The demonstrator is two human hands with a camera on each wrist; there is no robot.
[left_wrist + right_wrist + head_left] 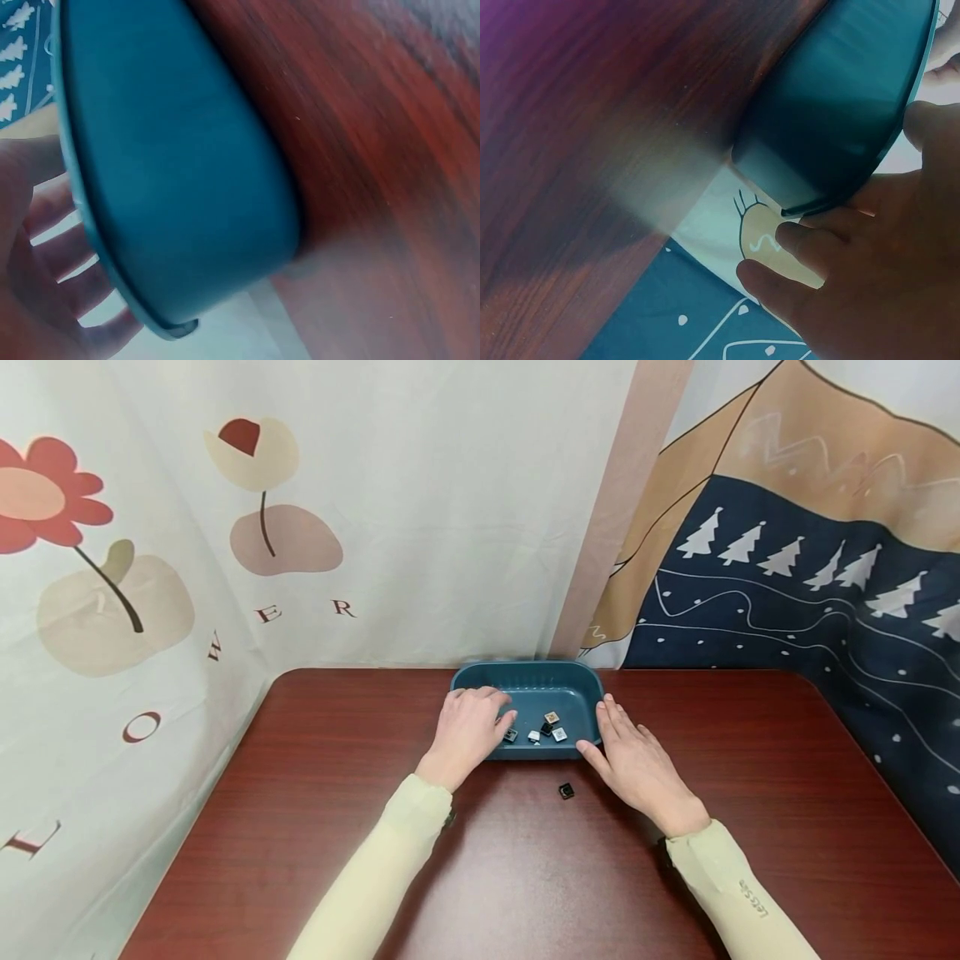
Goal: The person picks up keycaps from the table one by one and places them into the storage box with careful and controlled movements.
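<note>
A teal plastic bin (527, 678) stands at the far edge of the table. Inside it lie several small square pieces: a tan one (552, 717), a black one (547, 728), white ones (558, 735) and a dark grey one (511, 736) beside my left thumb. My left hand (471, 727) reaches over the bin's left end, its fingers spread and loosely bent; nothing shows in its grasp. Along the right end lies my right hand (637, 760), fingers extended beside the wall and thumb at the front rim. The left wrist view shows the bin's outer wall (180, 165).
A small black square piece (566, 791) sits on the reddish-brown table (510, 877) in front of the bin. Printed curtains (450, 510) hang behind the table and along its left side.
</note>
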